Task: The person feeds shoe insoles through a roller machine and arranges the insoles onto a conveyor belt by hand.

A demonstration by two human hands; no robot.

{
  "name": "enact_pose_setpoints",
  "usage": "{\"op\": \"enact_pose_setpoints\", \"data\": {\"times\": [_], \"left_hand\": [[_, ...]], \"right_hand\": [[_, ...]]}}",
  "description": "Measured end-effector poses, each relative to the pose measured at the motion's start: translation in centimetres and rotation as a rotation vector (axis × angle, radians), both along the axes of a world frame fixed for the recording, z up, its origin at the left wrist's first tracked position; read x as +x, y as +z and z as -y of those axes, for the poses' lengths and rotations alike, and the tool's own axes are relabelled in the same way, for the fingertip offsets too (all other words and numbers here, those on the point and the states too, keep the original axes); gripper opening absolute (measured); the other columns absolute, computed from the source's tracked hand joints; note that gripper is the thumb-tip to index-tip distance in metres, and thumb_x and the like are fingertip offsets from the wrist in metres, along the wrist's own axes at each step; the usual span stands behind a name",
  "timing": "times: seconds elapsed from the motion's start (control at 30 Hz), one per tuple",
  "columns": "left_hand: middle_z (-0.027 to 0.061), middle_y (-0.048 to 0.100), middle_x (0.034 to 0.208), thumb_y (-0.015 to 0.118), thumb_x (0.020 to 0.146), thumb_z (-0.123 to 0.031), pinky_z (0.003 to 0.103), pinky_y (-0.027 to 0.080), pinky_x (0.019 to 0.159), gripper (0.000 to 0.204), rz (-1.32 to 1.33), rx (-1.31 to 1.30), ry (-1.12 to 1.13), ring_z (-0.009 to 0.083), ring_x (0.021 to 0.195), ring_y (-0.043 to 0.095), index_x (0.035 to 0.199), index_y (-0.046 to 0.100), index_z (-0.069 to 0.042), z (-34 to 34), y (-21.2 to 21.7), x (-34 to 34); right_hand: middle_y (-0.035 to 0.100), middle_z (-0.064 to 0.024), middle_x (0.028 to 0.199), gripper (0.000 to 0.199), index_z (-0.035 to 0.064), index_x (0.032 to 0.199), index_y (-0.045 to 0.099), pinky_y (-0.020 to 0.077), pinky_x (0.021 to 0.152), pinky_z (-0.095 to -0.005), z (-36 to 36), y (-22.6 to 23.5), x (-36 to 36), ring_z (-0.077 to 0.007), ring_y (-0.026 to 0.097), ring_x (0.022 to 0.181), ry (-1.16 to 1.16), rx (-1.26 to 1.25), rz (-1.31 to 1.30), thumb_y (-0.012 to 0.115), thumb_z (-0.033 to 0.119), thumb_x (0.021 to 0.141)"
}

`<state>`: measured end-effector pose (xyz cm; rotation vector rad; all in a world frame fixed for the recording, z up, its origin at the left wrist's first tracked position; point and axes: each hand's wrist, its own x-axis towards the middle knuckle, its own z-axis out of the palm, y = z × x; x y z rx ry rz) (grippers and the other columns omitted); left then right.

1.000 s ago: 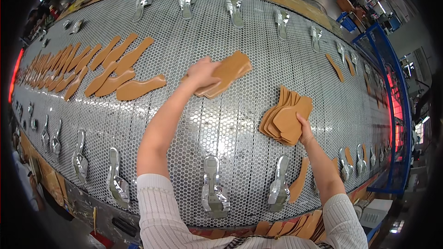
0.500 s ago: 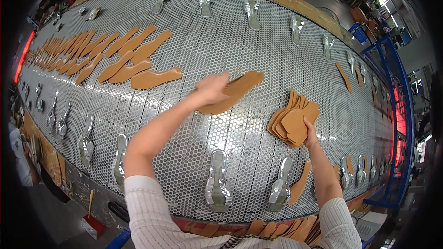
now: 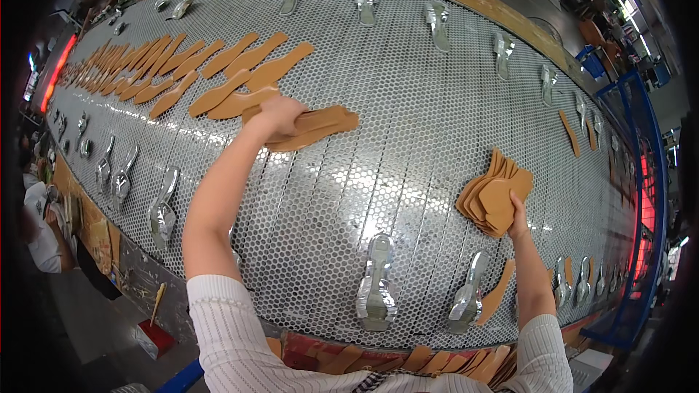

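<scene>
My left hand is closed over a small bunch of tan insoles, low over the perforated metal table top. Its fingertips are partly hidden behind the hand and the pieces. Just beyond, overlapping rows of tan insoles run off to the far left. My right hand grips a fanned stack of tan insoles, thumb on top, over the right half of the table. Nearer me, a silvery, foil-wrapped sole-shaped piece lies on the surface.
More foil-wrapped pieces line the table's far edge and near edge. Loose insoles lie beside some on the right. A blue metal frame spans the right end. Many insoles sit along the near edge. A person is at the left.
My left hand has moved left with its insoles, up to the laid-out rows. My right hand still holds its stack. The whole view has shifted slightly.
</scene>
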<state>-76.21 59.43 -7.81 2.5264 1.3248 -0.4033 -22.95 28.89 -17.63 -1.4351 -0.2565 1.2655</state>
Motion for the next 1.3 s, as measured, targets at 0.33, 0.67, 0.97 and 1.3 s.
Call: {"op": "enact_pose_setpoints", "data": {"times": [0.33, 0.67, 0.97, 1.3], "left_hand": [[0.0103, 0.06, 0.1, 0.068, 0.07, -0.019, 0.041, 0.046, 0.083, 0.036, -0.167, 0.127, 0.219, 0.0309, 0.098, 0.057, 0.103, 0.057, -0.009, 0.1, 4.9, -7.8], [0.02, -0.002, 0.151, 0.088, 0.044, -0.027, 0.038, 0.031, 0.108, 0.138, -0.041, 0.03, 0.52, 0.0347, 0.137, 0.019, 0.146, -0.004, -0.013, -8.3, 0.6, -14.8], [0.0229, 0.017, 0.148, 0.086, 0.045, -0.041, 0.04, 0.028, 0.108, 0.14, 0.065, -0.353, 0.77, 0.0332, 0.136, 0.024, 0.146, -0.004, -0.007, -8.5, 1.5, -16.0], [0.0184, 0.053, 0.122, 0.082, 0.054, -0.04, 0.035, 0.043, 0.093, 0.073, 0.209, -0.18, 0.611, 0.0281, 0.11, 0.053, 0.107, 0.057, 0.003, -3.0, 1.4, -14.4]], "right_hand": [[0.057, -0.0091, 0.116, 0.053, 0.0038, 0.126, 0.045, 0.048, 0.088, -0.0336, 0.1, -0.5, 0.7, -0.0215, 0.057, 0.104, -0.014, -0.011, 0.013, 0.059, 0.037, 0.086], [0.057, -0.0099, 0.117, 0.055, 0.0029, 0.126, 0.047, 0.0472, 0.089, -0.033, -0.4, 0.4, -0.7, -0.0219, 0.056, 0.105, 0.008, -0.051, 0.037, 0.057, 0.04, 0.087], [0.056, -0.0114, 0.118, 0.056, 0.0031, 0.125, 0.047, 0.0475, 0.089, -0.0349, -0.3, 0.4, -0.9, -0.0236, 0.056, 0.106, -0.012, -0.057, 0.077, 0.058, 0.041, 0.086], [0.057, -0.0108, 0.114, 0.056, 0.0032, 0.124, 0.047, 0.0483, 0.088, -0.0358, -0.7, 0.1, -0.6, -0.0241, 0.057, 0.104, -0.041, -0.052, 0.071, 0.061, 0.039, 0.083]]}}
